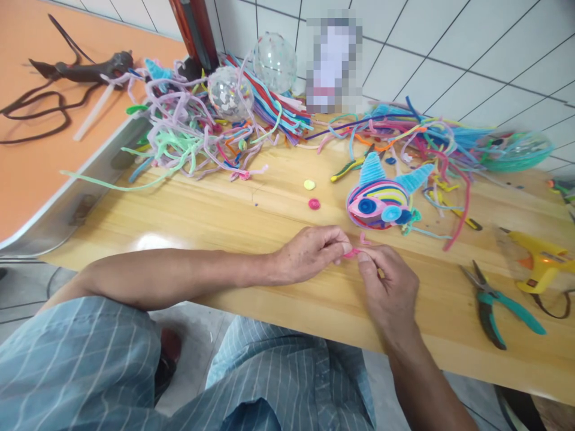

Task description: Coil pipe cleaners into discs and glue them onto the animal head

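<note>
Near the table's front edge my left hand (309, 254) and my right hand (390, 284) meet, fingers pinched on a small pink pipe cleaner piece (351, 253) between them. A short pink bit (365, 239) lies just beyond my fingertips. Behind them sits a round figure (380, 202) of coiled colourful pipe cleaners, with light blue pointed ears and blue disc eyes. A yellow coiled disc (309, 185) and a dark pink coiled disc (314, 204) lie to its left.
Teal-handled pliers (498, 305) and a yellow glue gun (539, 257) lie at the right. Tangled pipe cleaners (179, 131), clear balls (275, 61) and yellow-handled pliers (348, 169) are farther back. A black glue gun (96, 69) rests on the orange surface (27, 185) at the left.
</note>
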`<state>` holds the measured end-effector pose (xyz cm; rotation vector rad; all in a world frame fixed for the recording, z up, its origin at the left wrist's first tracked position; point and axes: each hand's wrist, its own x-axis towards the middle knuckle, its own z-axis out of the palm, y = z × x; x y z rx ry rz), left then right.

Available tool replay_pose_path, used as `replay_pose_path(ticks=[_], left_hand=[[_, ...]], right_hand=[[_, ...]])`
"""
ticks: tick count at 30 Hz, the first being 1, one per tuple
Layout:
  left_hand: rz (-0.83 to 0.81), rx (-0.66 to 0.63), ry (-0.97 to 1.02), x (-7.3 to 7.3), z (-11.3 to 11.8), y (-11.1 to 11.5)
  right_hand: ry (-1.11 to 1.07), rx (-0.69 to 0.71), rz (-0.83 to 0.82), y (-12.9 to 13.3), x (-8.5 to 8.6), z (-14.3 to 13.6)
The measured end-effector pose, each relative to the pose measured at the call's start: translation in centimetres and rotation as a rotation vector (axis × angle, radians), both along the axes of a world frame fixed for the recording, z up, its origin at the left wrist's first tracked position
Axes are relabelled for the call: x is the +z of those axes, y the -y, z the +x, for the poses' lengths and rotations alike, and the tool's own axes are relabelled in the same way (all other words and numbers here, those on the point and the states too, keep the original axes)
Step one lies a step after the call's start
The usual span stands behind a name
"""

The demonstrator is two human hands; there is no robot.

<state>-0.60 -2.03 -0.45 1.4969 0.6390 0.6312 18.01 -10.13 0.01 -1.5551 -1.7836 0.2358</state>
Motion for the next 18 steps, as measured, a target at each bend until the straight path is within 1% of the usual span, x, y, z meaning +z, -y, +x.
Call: replay_pose_path(ticks=[2,11,18], left_hand=[[-0.004,0.012,-0.010,-0.11,0.06,0.02],[0.014,-0.014,-0.009,-0.28,-0.02,0.32],[0.038,-0.007,-0.015,-0.48,-0.01,0.63]], right_hand=[[0.005,0.006,0.005,-0.02,0.07,-0.07],[0.004,0.051,-0.023,0.04,0.51,-0.38],[0.109,0.066,0.047,-0.02,0.29,-0.44]])
